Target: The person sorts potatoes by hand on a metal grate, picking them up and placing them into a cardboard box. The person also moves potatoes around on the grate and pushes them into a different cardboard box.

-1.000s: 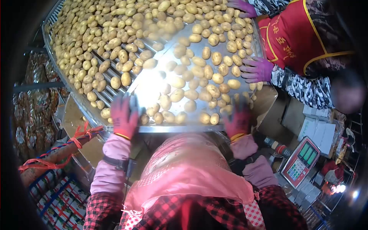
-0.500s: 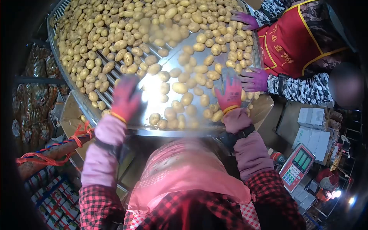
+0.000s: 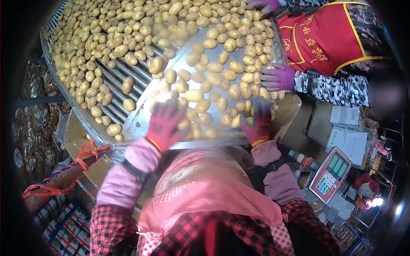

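Evidently, the fingers of our left hand [image 3: 165,123], in a pinkish-red glove with grey tips, are spread and closed around nothing that we can see. This hand is slightly blurred, and we cannot tell which of the small, oval, yellow-brown potatoes [image 3: 194,95] beside it are being touched. Our right hand [image 3: 258,121], gloved alike, also has its fingers open, thumb held apart, next to a loose cluster. Both hands are at the near edge of a smooth, silver metal counter [image 3: 145,116], where potatoes lie scattered between and beyond them. We judge the step in hand to be handling loose potatoes; the next move seems to call for low, flat fingers and a gentle touch near the rim. Further out to the left, more potatoes lie thickly on grey metal bars [image 3: 112,99] with dark gaps. Beyond our right hand, a co-worker's purple-gloved hand [image 3: 277,77] rests by the potatoes, near a red apron with yellow trim [image 3: 318,38]. Lower right, we see a red-edged digital scale [image 3: 330,176].
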`<state>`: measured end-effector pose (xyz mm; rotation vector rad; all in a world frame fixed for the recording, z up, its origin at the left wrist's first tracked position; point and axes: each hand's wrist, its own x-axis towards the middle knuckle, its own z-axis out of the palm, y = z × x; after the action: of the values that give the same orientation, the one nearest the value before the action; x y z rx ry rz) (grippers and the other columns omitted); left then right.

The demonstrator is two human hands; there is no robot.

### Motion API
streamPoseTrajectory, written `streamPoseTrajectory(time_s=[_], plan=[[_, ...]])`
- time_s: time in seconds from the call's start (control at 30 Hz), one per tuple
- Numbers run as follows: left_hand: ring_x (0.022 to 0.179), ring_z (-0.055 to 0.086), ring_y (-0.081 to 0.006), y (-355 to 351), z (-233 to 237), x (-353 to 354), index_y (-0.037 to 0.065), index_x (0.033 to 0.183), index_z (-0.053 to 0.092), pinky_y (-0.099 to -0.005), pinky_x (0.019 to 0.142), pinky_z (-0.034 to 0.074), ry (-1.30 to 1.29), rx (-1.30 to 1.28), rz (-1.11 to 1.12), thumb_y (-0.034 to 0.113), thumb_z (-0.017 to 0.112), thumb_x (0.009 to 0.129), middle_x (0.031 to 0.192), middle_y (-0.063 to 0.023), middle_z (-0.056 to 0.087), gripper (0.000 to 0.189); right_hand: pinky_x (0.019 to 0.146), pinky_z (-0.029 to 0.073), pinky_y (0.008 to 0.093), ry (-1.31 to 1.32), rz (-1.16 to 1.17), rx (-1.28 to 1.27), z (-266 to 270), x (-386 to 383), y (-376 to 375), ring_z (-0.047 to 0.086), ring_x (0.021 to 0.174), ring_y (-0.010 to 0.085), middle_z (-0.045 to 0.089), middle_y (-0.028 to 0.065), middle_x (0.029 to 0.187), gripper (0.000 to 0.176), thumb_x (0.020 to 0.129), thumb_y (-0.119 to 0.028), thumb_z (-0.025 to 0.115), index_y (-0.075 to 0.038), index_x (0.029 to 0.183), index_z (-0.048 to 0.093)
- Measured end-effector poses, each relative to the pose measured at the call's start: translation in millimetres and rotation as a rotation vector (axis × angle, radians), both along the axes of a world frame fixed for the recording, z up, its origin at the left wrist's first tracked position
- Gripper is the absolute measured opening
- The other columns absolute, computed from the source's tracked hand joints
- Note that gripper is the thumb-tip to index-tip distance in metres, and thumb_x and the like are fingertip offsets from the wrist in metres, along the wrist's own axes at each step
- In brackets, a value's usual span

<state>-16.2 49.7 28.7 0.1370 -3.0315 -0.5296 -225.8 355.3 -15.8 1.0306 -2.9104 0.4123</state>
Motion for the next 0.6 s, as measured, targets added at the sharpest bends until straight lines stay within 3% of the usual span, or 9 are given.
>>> streamPoseTrajectory(time_s=[0.07, 0.2, 0.3, 0.37, 0.43, 0.5, 0.6], plan=[[0.134, 0.041, -0.0475, 18.9, -6.3, 14.7, 0.02, 0.145, 0.052, -0.0603, 0.115, 0.028, -0.032, 0.053, -0.062, 0.041, 0.067, 0.085, 0.147, -0.0199, 0.045, 0.065, 0.116, 0.033, 0.0532, -0.019, -0.002, -0.051, -4.5, -1.0, -4.2, 0.036, 0.14, 0.0477, 0.034, 0.0301, 0.152, 0.094, 0.076, -0.037, 0.082, -0.005, 0.152, 0.036], [0.131, 0.042, -0.0484, -26.2, -9.0, 43.0, 0.019, 0.142, 0.055, -0.0579, 0.11, 0.033, -0.034, -0.141, 0.244, 0.03, 0.068, 0.084, 0.143, -0.0196, 0.049, 0.061, 0.116, 0.033, 0.0538, -0.102, -0.122, -0.005, -12.8, -17.0, 13.5, 0.037, 0.139, 0.0483, 0.035, 0.0323, 0.151, 0.095, 0.075, -0.039, 0.083, -0.003, 0.151, 0.038], [0.124, 0.046, -0.0498, -57.2, -25.3, 83.9, 0.014, 0.142, 0.055, -0.0586, 0.104, 0.036, 0.103, -0.335, 0.61, 0.029, 0.068, 0.085, 0.138, -0.0282, 0.05, 0.06, 0.116, 0.032, 0.0541, -0.134, -0.12, -0.139, -5.8, -20.4, 19.2, 0.037, 0.139, 0.0486, 0.036, 0.0327, 0.15, 0.095, 0.075, -0.038, 0.083, -0.002, 0.15, 0.038], [0.121, 0.049, -0.051, -45.1, -33.7, 89.9, 0.01, 0.141, 0.054, -0.0574, 0.102, 0.039, 0.132, -0.065, 0.671, 0.03, 0.068, 0.086, 0.137, -0.0334, 0.048, 0.06, 0.116, 0.033, 0.0543, -0.141, -0.115, -0.072, -9.6, -7.5, 12.3, 0.037, 0.139, 0.0487, 0.038, 0.0324, 0.15, 0.093, 0.076, -0.041, 0.081, -0.001, 0.149, 0.039], [0.115, 0.055, -0.0479, -10.5, -7.9, 79.4, 0.008, 0.141, 0.054, -0.0512, 0.101, 0.045, -0.006, 0.027, 0.487, 0.034, 0.071, 0.086, 0.136, -0.0329, 0.05, 0.063, 0.117, 0.031, 0.0544, -0.181, -0.115, -0.021, -24.0, 8.7, 9.3, 0.036, 0.141, 0.0476, 0.037, 0.0311, 0.151, 0.092, 0.077, -0.044, 0.079, -0.002, 0.149, 0.04], [0.116, 0.056, -0.0434, 13.4, -8.7, 75.8, 0.006, 0.135, 0.059, -0.0479, 0.102, 0.045, -0.003, 0.379, 0.309, 0.029, 0.071, 0.087, 0.133, -0.0257, 0.056, 0.054, 0.118, 0.027, 0.0554, -0.148, 0.005, 0.076, -18.9, 22.3, 1.1, 0.033, 0.143, 0.0457, 0.037, 0.0277, 0.152, 0.091, 0.078, -0.047, 0.076, -0.004, 0.149, 0.04], [0.119, 0.057, -0.0406, 12.5, 0.7, 86.1, 0.005, 0.131, 0.062, -0.0474, 0.104, 0.045, 0.107, 0.478, 0.281, 0.022, 0.069, 0.088, 0.129, -0.0204, 0.061, 0.046, 0.12, 0.022, 0.0566, -0.139, 0.048, 0.177, -18.3, 32.5, 1.1, 0.029, 0.146, 0.0428, 0.036, 0.0225, 0.155, 0.089, 0.079, -0.05, 0.074, -0.008, 0.15, 0.04]])
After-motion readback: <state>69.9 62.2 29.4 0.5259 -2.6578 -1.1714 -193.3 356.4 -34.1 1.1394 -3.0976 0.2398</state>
